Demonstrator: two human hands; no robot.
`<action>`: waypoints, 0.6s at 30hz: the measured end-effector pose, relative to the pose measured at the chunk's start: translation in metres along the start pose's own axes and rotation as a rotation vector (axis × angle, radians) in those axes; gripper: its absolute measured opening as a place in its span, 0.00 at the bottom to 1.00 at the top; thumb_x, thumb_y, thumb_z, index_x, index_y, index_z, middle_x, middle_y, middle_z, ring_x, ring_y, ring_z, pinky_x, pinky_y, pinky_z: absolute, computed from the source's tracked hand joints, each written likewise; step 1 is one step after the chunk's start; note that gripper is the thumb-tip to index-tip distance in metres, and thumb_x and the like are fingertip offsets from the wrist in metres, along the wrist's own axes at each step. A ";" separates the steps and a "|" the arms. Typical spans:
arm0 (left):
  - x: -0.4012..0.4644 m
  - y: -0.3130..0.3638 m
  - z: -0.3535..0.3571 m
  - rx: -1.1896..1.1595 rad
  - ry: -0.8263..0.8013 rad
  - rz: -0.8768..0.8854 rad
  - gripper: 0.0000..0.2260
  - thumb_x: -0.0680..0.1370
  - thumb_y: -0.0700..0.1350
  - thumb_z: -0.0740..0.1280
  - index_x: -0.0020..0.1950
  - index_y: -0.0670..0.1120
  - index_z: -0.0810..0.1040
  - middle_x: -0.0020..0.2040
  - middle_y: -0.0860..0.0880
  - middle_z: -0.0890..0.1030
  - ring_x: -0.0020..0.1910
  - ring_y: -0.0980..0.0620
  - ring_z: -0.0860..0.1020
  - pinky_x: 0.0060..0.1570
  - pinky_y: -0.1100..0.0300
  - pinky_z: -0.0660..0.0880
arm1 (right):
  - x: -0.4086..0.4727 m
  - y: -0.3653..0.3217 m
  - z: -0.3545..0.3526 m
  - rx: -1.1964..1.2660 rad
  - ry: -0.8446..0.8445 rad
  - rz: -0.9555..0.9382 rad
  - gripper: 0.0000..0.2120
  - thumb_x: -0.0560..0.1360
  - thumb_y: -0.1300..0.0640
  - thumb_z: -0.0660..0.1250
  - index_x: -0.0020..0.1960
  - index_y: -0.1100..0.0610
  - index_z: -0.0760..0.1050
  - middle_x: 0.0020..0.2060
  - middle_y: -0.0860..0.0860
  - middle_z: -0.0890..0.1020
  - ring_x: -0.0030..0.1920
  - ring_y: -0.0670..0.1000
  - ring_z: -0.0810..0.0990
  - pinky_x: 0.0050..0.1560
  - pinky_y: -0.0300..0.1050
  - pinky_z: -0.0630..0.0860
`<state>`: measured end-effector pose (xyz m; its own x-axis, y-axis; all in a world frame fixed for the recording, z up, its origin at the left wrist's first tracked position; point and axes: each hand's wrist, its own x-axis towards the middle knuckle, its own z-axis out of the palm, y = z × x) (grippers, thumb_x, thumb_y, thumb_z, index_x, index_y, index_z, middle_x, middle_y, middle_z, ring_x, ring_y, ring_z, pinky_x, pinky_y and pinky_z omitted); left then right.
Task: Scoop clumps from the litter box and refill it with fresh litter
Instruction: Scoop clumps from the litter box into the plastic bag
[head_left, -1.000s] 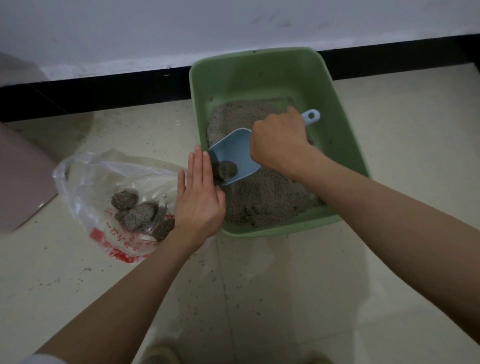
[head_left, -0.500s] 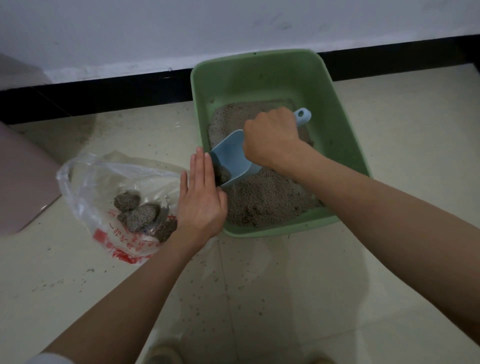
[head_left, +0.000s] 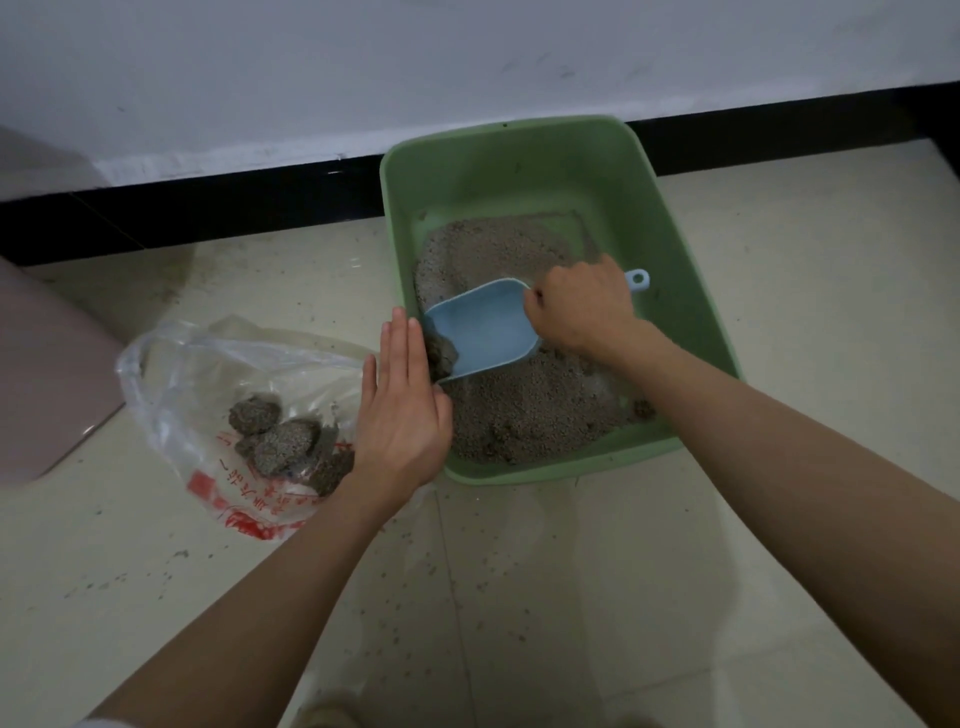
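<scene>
As a clump (head_left: 441, 357) slides to the lip of the blue scoop (head_left: 480, 332), gripped by right hand (head_left: 582, 306), meets flat, open left hand (head_left: 400, 410) at the litter box (head_left: 691, 322) left edge, beside bag (head_left: 208, 384); nearly bagged.

Past my grip I see a plain white wall (head_left: 363, 67), scuffed in spots, with a black baseboard (head_left: 208, 202) along its foot. Under and around my grip the floor (head_left: 779, 312) is pale cream tile, speckled with dark grains. Far left of my grip sits a pinkish-brown furniture corner (head_left: 47, 374). Light is dim, even.
</scene>
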<state>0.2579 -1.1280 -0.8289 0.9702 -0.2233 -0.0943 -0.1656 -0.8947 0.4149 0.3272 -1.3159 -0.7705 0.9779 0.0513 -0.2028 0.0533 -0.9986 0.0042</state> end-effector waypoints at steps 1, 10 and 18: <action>0.000 0.000 0.000 0.001 0.000 0.000 0.30 0.76 0.47 0.46 0.76 0.42 0.40 0.77 0.46 0.39 0.75 0.51 0.40 0.74 0.52 0.42 | 0.000 0.008 0.004 0.051 -0.011 0.015 0.21 0.80 0.51 0.51 0.30 0.55 0.64 0.26 0.49 0.68 0.32 0.52 0.70 0.60 0.51 0.65; 0.000 -0.001 0.001 0.030 -0.003 -0.006 0.29 0.77 0.47 0.46 0.75 0.43 0.38 0.76 0.47 0.36 0.75 0.53 0.38 0.74 0.52 0.40 | -0.004 0.034 0.053 0.622 -0.150 0.231 0.21 0.80 0.52 0.55 0.29 0.53 0.61 0.26 0.50 0.66 0.33 0.53 0.67 0.39 0.46 0.62; 0.000 0.001 -0.003 0.068 -0.016 -0.045 0.28 0.80 0.47 0.48 0.75 0.43 0.36 0.76 0.47 0.35 0.75 0.53 0.38 0.73 0.52 0.38 | -0.018 0.040 0.038 0.613 -0.095 0.292 0.22 0.81 0.52 0.54 0.29 0.55 0.61 0.26 0.51 0.66 0.29 0.52 0.65 0.33 0.44 0.59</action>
<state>0.2580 -1.1280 -0.8260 0.9740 -0.1884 -0.1260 -0.1346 -0.9281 0.3472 0.3038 -1.3570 -0.8037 0.9115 -0.1947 -0.3623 -0.3610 -0.8010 -0.4776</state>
